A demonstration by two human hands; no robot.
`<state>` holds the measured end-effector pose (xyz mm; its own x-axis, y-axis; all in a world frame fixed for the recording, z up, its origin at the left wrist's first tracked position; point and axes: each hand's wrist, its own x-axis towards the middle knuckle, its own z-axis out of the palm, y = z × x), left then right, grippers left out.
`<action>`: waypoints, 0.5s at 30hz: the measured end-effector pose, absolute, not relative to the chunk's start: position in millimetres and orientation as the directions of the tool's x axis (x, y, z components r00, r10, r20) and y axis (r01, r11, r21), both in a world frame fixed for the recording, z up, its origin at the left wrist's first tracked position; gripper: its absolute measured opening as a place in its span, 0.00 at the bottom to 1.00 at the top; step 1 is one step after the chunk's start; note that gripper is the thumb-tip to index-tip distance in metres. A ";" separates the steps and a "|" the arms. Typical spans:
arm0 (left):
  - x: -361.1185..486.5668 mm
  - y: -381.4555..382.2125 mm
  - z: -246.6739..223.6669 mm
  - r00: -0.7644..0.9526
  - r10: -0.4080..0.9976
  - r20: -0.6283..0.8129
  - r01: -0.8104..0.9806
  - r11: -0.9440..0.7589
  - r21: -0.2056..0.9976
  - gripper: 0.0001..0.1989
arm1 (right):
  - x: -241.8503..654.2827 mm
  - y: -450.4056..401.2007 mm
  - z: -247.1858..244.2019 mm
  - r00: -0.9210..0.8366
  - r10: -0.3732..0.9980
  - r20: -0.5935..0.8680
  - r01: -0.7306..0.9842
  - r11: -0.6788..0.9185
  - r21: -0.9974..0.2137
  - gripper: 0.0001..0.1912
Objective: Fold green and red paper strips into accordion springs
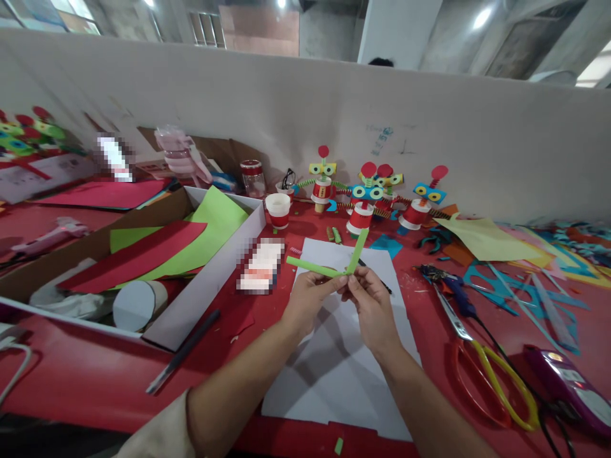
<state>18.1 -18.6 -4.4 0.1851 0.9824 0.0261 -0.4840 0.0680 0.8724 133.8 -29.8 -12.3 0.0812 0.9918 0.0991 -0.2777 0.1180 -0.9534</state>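
Observation:
Green paper strips (357, 251) meet in a V between my hands, one arm reaching left and the other pointing up and away. My left hand (312, 299) pinches them near the corner from the left. From the other side my right hand (372, 308) grips the same corner, fingertips touching those of the left. Under both hands lies a white paper sheet (344, 375). A dark pen (384, 285) rests on the sheet, partly hidden behind my right hand. Small folded green paper springs (334, 235) lie just beyond the sheet.
Several paper-cup figures (361, 216) line the wall. At left a white box (205, 280) holds coloured paper and a roll. White cups (278, 210) stand behind it. On the right lie scissors (461, 327), a glue gun (453, 289), blue set squares (491, 289) and a purple device (568, 381).

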 end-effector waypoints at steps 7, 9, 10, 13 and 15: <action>17.8 -19.4 0.7 0.241 0.969 0.057 -0.505 0.075 0.860 0.08 | 137.5 -29.9 -11.1 0.110 0.982 0.152 -0.199 0.172 -0.965 0.09; 17.4 -18.8 -0.4 0.238 0.970 0.055 -0.518 0.079 0.852 0.07 | 137.1 -29.5 -9.5 0.098 0.986 0.132 -0.213 0.150 -0.965 0.09; 17.1 -18.5 -1.1 0.236 0.970 0.052 -0.527 0.083 0.846 0.07 | 136.7 -29.5 -8.7 0.086 0.989 0.124 -0.229 0.141 -0.963 0.09; 15.9 -17.7 -2.6 0.233 0.972 0.013 -0.557 0.122 0.822 0.07 | 135.0 -30.7 -6.9 0.049 0.988 0.149 -0.237 0.156 -0.959 0.08; 15.0 -17.1 -2.4 0.198 0.979 -0.046 -0.589 0.157 0.793 0.07 | 133.5 -32.4 -6.0 0.034 0.981 0.193 -0.202 0.196 -0.960 0.08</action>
<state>15.0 -17.1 -2.4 0.1983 0.9790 -0.0464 -0.5886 0.1568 0.7931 133.5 -32.4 -6.0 0.0343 0.9806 0.1932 -0.2022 0.1961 -0.9595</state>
